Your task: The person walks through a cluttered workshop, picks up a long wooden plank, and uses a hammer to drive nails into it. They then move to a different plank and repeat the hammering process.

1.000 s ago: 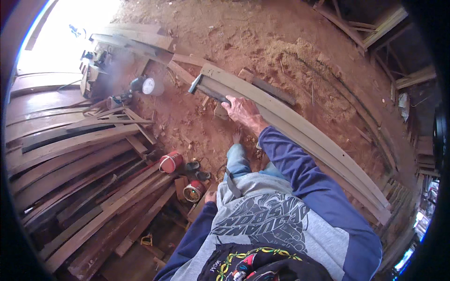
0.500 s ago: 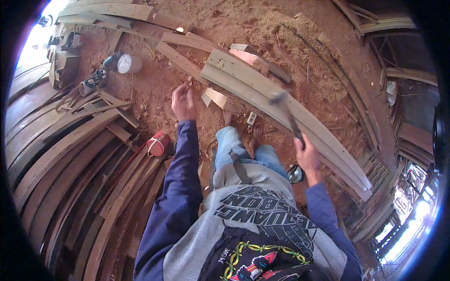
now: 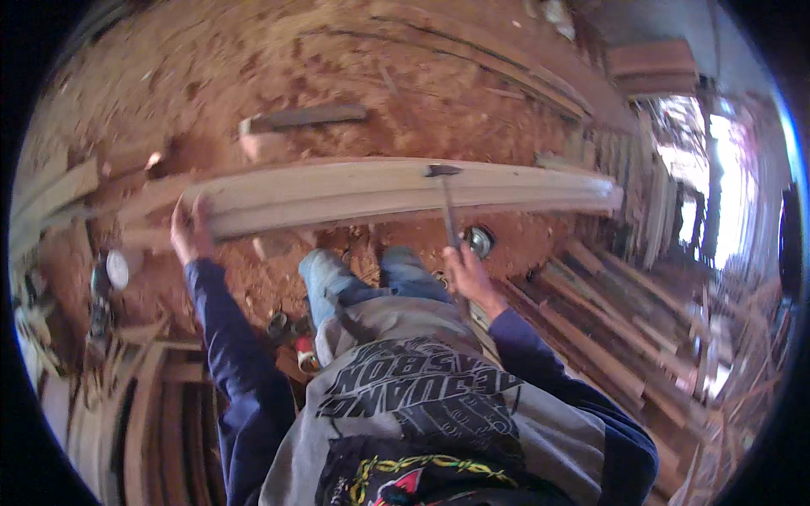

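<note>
A long, pale curved wooden beam (image 3: pixel 337 192) lies across the space in front of my legs, with a stepped ridge along its length. My left hand (image 3: pixel 192 232) is closed over its left end, thumb and fingers at the near edge. Lower right of the beam's middle, my right hand (image 3: pixel 469 274) grips a hammer (image 3: pixel 449 211) by its handle. The dark hammer head shows over the beam's face; whether it touches the wood I cannot tell.
Behind the beam a wood offcut (image 3: pixel 308 116) rests on the reddish dirt floor. A round metal object (image 3: pixel 479 241) sits near my right hand. A white bucket (image 3: pixel 118 270) stands at left. Stacked planks (image 3: pixel 591 325) fill the right; curved timbers (image 3: pixel 148 422) lie lower left.
My view has turned to the right, so the beam now runs nearly level. My left hand, raised with nothing in it before, now holds the beam's left end. The hammer stays in my right hand.
</note>
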Action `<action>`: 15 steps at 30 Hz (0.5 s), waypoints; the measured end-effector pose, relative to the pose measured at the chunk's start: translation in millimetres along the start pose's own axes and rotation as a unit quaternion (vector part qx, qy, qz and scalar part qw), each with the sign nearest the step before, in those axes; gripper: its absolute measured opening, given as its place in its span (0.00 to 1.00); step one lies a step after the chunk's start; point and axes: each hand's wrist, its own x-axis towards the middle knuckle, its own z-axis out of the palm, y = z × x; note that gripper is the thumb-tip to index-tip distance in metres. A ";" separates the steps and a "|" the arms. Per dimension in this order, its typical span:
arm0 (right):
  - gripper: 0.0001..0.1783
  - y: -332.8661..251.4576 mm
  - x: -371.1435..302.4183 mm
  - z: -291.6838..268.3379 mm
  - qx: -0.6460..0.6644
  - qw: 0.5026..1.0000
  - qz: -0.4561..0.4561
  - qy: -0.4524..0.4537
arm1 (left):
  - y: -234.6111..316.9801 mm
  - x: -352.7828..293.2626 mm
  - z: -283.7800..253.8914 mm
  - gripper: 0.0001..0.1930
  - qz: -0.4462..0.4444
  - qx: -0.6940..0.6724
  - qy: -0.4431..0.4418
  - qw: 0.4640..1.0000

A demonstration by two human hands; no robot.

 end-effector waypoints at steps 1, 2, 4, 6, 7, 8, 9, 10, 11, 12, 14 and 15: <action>0.21 -0.6 -6.1 5.2 0.094 0.994 -0.036 -0.037 | -4.6 2.0 -1.6 0.28 0.015 0.049 0.013 0.999; 0.18 -1.5 -8.8 7.7 0.088 0.996 -0.011 -0.005 | -9.6 5.3 -4.4 0.29 0.077 0.154 0.032 0.985; 0.14 -3.4 -13.8 9.5 0.109 0.994 -0.016 0.004 | -18.2 14.0 -7.2 0.32 0.033 0.170 0.019 0.985; 0.16 -3.9 -13.3 4.0 0.156 0.988 0.000 0.008 | -22.9 20.9 -6.8 0.34 0.067 0.248 0.053 0.965; 0.17 -2.1 -12.7 -0.5 0.177 0.984 0.011 0.012 | -21.6 23.1 -7.6 0.32 0.047 0.270 0.070 0.959; 0.17 1.0 -9.4 -5.7 0.192 0.981 0.011 0.030 | -18.5 25.1 -6.5 0.31 0.053 0.340 0.089 0.935; 0.18 6.8 -6.6 -11.9 0.207 0.977 0.008 0.047 | -14.2 22.8 -3.3 0.29 0.054 0.315 0.102 0.942; 0.18 14.0 -3.3 -18.0 0.231 0.972 -0.011 0.052 | -7.8 20.5 2.0 0.27 0.063 0.333 0.135 0.931; 0.20 23.0 3.3 -26.0 0.283 0.956 0.001 0.075 | -0.6 14.2 9.3 0.25 0.123 0.344 0.161 0.917; 0.20 34.1 9.7 -39.6 0.289 0.953 0.013 0.093 | 7.7 4.3 19.5 0.24 0.166 0.375 0.193 0.891; 0.21 63.0 20.3 -72.0 0.314 0.942 0.010 0.120 | 24.8 -21.5 57.9 0.23 0.257 0.416 0.213 0.846; 0.24 74.5 30.3 -85.3 0.322 0.936 0.038 0.141 | 34.2 -34.0 82.4 0.23 0.304 0.428 0.201 0.827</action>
